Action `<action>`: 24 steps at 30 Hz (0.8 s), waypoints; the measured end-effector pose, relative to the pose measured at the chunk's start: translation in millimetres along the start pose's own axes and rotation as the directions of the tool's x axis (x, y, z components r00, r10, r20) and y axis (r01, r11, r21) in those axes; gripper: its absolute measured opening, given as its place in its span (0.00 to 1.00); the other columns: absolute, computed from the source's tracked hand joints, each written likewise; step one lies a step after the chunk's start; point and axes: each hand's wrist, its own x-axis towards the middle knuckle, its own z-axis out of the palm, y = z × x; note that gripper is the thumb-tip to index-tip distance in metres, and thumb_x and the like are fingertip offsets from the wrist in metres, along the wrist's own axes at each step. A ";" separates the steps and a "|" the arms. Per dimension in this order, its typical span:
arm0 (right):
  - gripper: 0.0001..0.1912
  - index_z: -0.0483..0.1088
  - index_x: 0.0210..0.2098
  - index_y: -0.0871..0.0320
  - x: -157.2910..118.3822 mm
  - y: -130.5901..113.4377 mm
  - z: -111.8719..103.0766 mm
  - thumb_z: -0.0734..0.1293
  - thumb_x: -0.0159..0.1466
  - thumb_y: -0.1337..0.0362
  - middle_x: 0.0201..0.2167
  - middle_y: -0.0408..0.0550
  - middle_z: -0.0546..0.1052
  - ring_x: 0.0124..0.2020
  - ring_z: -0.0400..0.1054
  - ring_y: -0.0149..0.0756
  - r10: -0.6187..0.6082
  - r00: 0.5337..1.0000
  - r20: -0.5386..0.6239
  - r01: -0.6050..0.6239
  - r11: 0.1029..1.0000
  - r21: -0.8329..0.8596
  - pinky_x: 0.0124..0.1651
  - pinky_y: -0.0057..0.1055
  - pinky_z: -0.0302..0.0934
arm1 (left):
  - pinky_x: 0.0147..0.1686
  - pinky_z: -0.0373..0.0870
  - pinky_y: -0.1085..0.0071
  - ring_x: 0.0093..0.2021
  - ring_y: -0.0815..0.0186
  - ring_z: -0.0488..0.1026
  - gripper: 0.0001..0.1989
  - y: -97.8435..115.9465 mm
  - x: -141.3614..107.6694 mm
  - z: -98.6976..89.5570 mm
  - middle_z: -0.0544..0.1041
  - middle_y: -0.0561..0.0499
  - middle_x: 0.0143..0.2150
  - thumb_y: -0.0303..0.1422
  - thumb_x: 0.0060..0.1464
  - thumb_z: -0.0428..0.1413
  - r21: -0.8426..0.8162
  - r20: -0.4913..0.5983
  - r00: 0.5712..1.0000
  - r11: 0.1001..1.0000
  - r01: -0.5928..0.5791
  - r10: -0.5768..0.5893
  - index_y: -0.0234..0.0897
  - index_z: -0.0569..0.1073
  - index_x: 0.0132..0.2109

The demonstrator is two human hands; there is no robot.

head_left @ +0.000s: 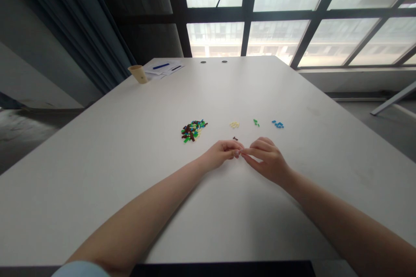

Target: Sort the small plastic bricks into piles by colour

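Readable text: none; nothing in the view can be read.
Sheets of paper: seen at 11 o'clock, at the far end of the white table; the marks on them are too small to be read.
Blue strokes: seen on the sheets of paper; no letters or numbers can be made out in them.
Paper cup: seen at 11 o'clock, just beside the sheets of paper; no lettering can be made out on it.
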 end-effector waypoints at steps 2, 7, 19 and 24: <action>0.07 0.74 0.31 0.53 -0.1 0.0 0.4 0.63 0.60 0.66 0.23 0.44 0.70 0.28 0.61 0.30 0.000 1.000 0.006 0.000 1.000 -0.002 0.35 0.31 0.56 | 0.27 0.55 0.75 0.27 0.75 0.61 0.14 -1.0 1.0 0.6 0.70 0.49 0.35 0.41 0.45 0.59 0.010 -0.011 1.000 1.000 -0.001 0.001 0.32 0.74 0.31; 0.08 0.73 0.31 0.55 3.9 6.3 2.2 0.62 0.61 0.65 0.24 0.45 0.71 0.29 0.63 0.32 0.085 0.996 0.012 -0.085 0.996 -0.011 0.38 0.32 0.57 | 0.26 0.55 0.75 0.26 0.74 0.60 0.18 -1.7 0.8 2.9 0.68 0.51 0.30 0.43 0.50 0.53 0.101 -0.068 0.996 0.993 0.060 -0.053 0.31 0.73 0.39; 0.11 0.75 0.30 0.58 68.5 88.5 36.3 0.61 0.58 0.64 0.24 0.46 0.69 0.28 0.62 0.32 0.444 0.888 0.120 -0.409 0.882 -0.233 0.36 0.28 0.54 | 0.36 0.62 0.72 0.32 0.67 0.68 0.11 2.2 -15.0 19.5 0.73 0.46 0.29 0.35 0.56 0.47 0.775 0.471 0.876 0.428 -0.465 0.100 0.36 0.71 0.34; 0.11 0.75 0.32 0.56 77.8 97.3 48.1 0.60 0.59 0.65 0.29 0.46 0.73 0.31 0.63 0.32 0.523 0.815 0.250 -0.420 0.830 -0.368 0.36 0.29 0.52 | 0.36 0.63 0.73 0.32 0.67 0.68 0.09 -2.5 -14.4 16.1 0.73 0.47 0.29 0.33 0.55 0.48 0.763 0.474 0.872 0.435 -0.478 0.126 0.36 0.71 0.33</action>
